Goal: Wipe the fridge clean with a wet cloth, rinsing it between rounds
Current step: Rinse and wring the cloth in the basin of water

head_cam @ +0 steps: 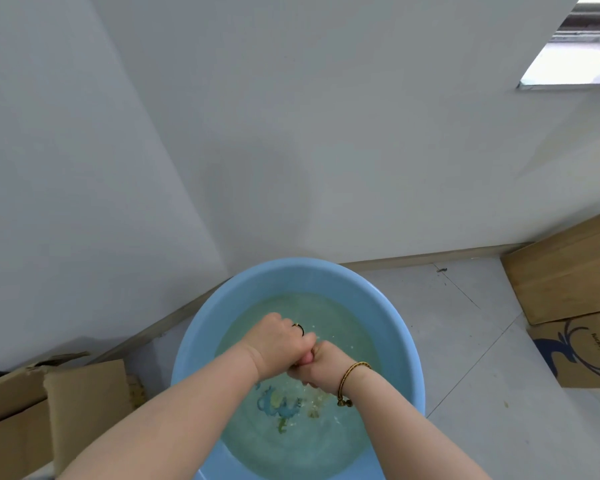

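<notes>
A light blue basin stands on the floor in a corner, holding greenish water with a blue printed figure on its bottom. Above the water my left hand, with a dark ring, and my right hand, with a gold bracelet at the wrist, are clenched fist against fist. Both grip a small pink cloth, of which only a sliver shows between the fists. Small splashes ripple the water below the hands. No fridge can be made out for certain.
White walls meet in the corner behind the basin. Flattened cardboard lies at the left. More cardboard and a box with a blue logo sit at the right on the grey tiled floor.
</notes>
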Demonstrator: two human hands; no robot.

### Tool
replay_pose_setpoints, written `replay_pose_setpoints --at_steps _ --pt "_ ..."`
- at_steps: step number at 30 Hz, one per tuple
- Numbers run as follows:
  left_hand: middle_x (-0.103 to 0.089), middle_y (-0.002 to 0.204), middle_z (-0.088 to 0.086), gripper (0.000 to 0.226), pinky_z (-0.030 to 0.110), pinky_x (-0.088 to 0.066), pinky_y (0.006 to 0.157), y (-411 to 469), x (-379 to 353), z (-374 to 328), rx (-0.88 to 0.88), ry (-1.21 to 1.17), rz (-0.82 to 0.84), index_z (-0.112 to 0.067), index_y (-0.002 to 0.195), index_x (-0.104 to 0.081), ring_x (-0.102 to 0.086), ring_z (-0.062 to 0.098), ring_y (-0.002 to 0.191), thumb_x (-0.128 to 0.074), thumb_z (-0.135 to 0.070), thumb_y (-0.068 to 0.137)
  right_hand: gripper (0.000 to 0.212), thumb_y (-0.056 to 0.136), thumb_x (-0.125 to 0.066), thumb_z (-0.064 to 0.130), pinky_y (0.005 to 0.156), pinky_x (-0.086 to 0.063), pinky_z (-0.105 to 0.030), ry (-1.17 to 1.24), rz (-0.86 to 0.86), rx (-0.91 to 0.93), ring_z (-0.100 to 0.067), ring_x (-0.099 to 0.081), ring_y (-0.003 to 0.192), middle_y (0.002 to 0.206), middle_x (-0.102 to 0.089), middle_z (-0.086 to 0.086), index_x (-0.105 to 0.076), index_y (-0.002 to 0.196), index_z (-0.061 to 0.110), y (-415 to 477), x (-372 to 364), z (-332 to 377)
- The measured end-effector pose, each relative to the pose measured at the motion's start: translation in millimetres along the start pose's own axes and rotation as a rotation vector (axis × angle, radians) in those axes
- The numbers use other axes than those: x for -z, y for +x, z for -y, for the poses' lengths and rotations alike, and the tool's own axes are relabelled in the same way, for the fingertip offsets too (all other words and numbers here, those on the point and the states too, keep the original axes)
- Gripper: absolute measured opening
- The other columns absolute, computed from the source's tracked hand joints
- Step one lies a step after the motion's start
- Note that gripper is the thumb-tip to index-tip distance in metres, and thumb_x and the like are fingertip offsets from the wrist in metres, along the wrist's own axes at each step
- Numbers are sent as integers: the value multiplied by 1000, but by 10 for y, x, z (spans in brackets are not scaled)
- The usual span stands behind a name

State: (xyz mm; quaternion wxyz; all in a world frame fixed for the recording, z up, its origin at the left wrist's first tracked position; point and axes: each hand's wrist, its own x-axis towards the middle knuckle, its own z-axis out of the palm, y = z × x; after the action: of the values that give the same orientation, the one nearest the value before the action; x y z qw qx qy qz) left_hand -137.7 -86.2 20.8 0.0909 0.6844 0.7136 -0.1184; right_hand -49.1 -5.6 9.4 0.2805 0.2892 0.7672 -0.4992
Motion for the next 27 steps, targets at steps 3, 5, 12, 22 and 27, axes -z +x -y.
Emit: replay_pose_setpoints --at_steps 3,5,12,22,27 --pt "-57 117 3 51 28 -38 73 -20 -28 70 273 -345 -56 -20 131 -42 -56 19 103 -56 -26 83 30 85 -55 17 53 -35 -20 58 -201 16 -12 -41 56 59 -47 3 -42 58 23 -15 -7 -53" --pt "-44 132 -1 70 26 -39 88 -99 -11 64 541 -724 13 -24 142 -22 -50 16 108 -60 -30 83 18 82 -56 13 58 -38 -21 182 -288 -2 -13 -45 61 67 -52 2 -50 69 23 -89 1 -114" --pt "-59 100 -5 27 18 -46 76 -246 295 -139 730 -1852 -194 -16 117 -52 -58 8 90 -53 -16 90 24 82 -61 9 56 -40 -4 401 -369 103 4 -49 67 79 -53 14 -46 92 26 -528 20 49" --pt "-66 85 8 25 16 -55 60 -345 979 -324 528 -2159 -508 -12 92 -58 -64 14 74 -51 11 83 16 87 -59 9 58 -46 -12 742 -651 324 8 -59 61 73 -64 11 -59 85 25 -1220 268 407" --pt "-66 92 11 15 22 -55 64 -332 1392 -701 339 -2228 -480 -10 96 -57 -66 14 74 -57 -2 83 28 81 -66 6 53 -38 -11 581 -962 354 3 -49 49 52 -59 20 -57 65 28 -1746 407 366"
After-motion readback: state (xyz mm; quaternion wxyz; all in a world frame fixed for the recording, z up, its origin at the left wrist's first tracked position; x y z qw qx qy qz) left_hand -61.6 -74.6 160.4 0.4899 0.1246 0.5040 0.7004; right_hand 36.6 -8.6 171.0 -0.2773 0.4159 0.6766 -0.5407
